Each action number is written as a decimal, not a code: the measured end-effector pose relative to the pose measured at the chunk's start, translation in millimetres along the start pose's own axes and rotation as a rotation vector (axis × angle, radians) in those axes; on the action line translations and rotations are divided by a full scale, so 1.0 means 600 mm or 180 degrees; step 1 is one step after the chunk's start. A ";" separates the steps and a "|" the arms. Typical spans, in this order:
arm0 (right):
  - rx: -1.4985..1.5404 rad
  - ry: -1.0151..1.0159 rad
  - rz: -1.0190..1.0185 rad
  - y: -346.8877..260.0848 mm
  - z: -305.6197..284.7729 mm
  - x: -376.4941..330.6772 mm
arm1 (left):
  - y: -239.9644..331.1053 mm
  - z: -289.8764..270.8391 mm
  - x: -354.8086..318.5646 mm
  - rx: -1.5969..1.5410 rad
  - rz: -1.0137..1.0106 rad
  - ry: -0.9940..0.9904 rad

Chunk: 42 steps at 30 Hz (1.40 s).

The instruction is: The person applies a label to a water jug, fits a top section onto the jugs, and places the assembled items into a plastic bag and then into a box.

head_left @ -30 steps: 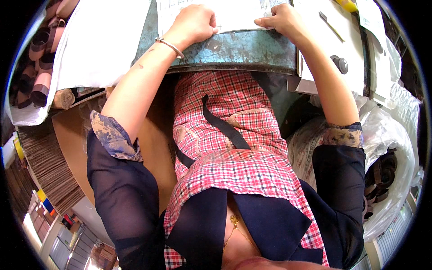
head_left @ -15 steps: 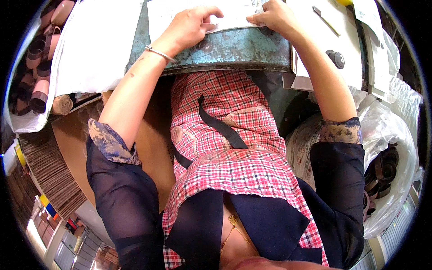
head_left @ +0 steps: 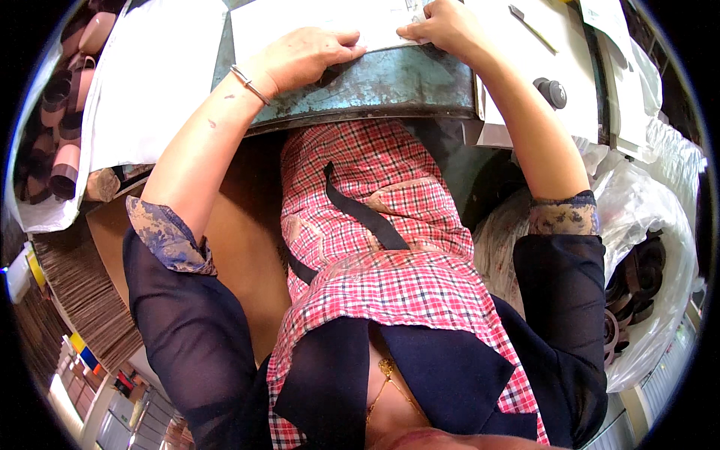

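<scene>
Paper (head_left: 371,19) on a blue-green table (head_left: 390,82), at the fingertips of left hand (head_left: 304,58) and right hand (head_left: 446,31).
Left fingers, narrowly parted, lie at its near edge; the right thumb points inward; whether either hand pinches cannot be told. Right of the right fingers sits a round black piece (head_left: 553,94).

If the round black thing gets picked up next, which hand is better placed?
Probably the right hand: it's nearer the round black thing, while the left hand would cross the right forearm.
</scene>
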State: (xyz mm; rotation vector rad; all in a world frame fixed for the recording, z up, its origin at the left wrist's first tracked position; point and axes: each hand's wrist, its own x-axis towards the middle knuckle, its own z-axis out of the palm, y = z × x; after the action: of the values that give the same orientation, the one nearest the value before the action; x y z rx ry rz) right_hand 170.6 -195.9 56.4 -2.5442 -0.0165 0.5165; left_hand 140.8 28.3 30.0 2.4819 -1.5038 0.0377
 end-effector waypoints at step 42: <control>-0.0719 -0.0066 -0.0495 -0.004 0.003 0.003 | 0.027 0.027 0.053 -0.0586 -0.2084 0.0502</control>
State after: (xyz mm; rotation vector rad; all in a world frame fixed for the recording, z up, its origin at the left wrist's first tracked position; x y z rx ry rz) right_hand 171.7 -193.0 55.5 -2.7274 -0.2932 0.5041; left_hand 139.8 -10.2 22.0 2.6128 -0.5575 -0.0191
